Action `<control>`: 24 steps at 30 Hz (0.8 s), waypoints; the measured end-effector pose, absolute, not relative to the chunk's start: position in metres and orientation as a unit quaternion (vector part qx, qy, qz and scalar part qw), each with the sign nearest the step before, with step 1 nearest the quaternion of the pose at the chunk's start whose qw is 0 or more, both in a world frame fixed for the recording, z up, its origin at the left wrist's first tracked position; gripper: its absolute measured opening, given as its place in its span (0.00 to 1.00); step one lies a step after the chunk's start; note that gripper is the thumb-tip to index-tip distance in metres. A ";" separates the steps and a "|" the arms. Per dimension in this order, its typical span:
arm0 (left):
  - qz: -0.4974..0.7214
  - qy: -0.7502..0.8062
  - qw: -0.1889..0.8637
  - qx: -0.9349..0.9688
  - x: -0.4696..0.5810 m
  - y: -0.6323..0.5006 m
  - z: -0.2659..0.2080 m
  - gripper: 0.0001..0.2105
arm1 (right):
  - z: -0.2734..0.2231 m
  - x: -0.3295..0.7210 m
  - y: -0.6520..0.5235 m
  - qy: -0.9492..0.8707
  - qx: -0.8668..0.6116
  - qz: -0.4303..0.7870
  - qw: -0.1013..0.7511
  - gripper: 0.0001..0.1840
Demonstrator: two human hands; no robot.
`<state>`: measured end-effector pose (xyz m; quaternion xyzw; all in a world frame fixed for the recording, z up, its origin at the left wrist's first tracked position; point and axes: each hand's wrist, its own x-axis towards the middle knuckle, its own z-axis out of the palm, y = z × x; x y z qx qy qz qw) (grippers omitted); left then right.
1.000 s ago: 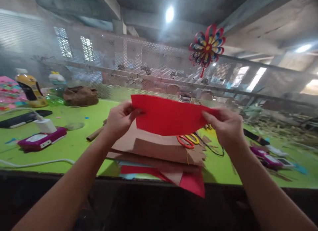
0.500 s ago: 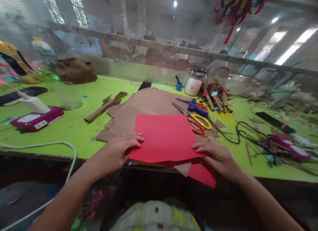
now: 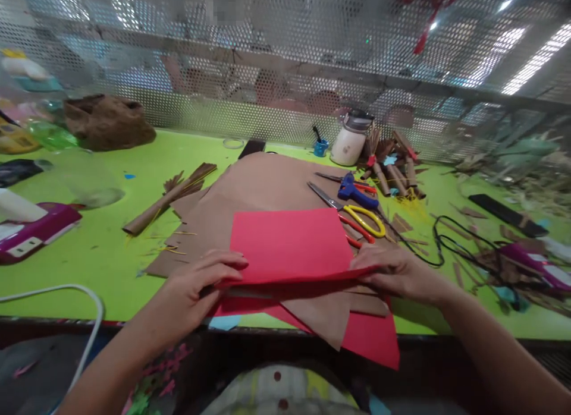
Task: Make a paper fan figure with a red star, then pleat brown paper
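Observation:
A sheet of red paper [image 3: 289, 242] is held by its two near corners, its near edge lifted and curling. My left hand [image 3: 203, 284] pinches the left corner, thumb below and fingers on top. At the right corner, my right hand [image 3: 392, 272] grips the same sheet. Beneath it lie brown paper sheets [image 3: 263, 177], and another red piece [image 3: 375, 338] sticks out past the table edge. Just beyond my right hand rest yellow-and-red-handled scissors [image 3: 363, 219] and a blue glue gun [image 3: 357, 192].
A brown paper roll [image 3: 165, 204] with a fringed end lies left. Behind stand a white jar [image 3: 350, 142] and bundled brown rolls [image 3: 392, 165]. Purple power strips [image 3: 40, 230] sit at both sides, with a black cord [image 3: 441, 242] on the right. Metal mesh [image 3: 250, 76] closes off the back.
The sheet's near edge has risen and bends up between my hands, uncovering more brown and red paper below. My view has shifted slightly right and down.

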<state>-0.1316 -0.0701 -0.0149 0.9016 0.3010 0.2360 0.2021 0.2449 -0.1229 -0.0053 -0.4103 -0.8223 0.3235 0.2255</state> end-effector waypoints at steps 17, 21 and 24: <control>0.324 0.232 0.125 0.909 -0.122 -0.079 -0.004 0.15 | -0.019 0.237 -0.131 -0.759 -0.515 0.095 0.387 0.08; 0.303 0.261 0.028 0.916 -0.102 -0.092 -0.001 0.13 | -0.007 0.227 -0.135 -0.729 -0.552 -0.022 0.404 0.16; 0.263 0.256 0.006 0.930 -0.077 -0.104 0.000 0.12 | 0.003 0.199 -0.145 -0.802 -0.496 -0.008 0.332 0.22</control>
